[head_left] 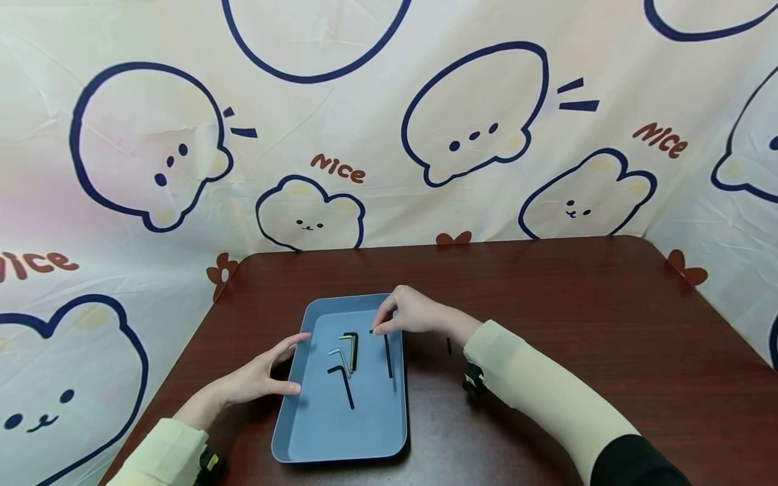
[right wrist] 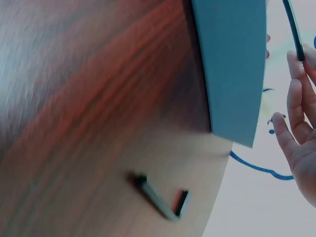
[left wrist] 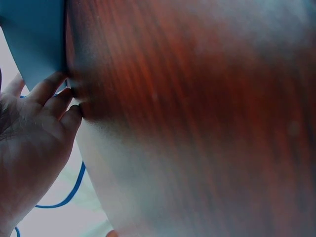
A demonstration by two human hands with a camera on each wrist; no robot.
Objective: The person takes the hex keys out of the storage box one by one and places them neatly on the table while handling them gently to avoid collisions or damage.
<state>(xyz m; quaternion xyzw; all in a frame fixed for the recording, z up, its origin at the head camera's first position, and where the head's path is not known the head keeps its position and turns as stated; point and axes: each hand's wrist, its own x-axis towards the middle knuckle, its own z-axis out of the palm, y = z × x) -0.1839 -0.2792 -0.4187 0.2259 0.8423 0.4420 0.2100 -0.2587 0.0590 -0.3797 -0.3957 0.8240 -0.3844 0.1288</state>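
Observation:
A black hex key hangs from the thumb and fingertips of my right hand, which pinches it near its bend over the right side of the blue tray. In the right wrist view, the long arm of this key shows above the fingers. Against the tray's left wall rests my left hand, thumb and fingers spread apart and fairly straight. On the tray floor lie a black hex key, a silver hex key and, side by side, a yellowish one and another black one.
One more hex key lies on the brown table to the right of the tray, mostly hidden under the right forearm in the head view. A curtain printed with cartoon bears hangs behind the table.

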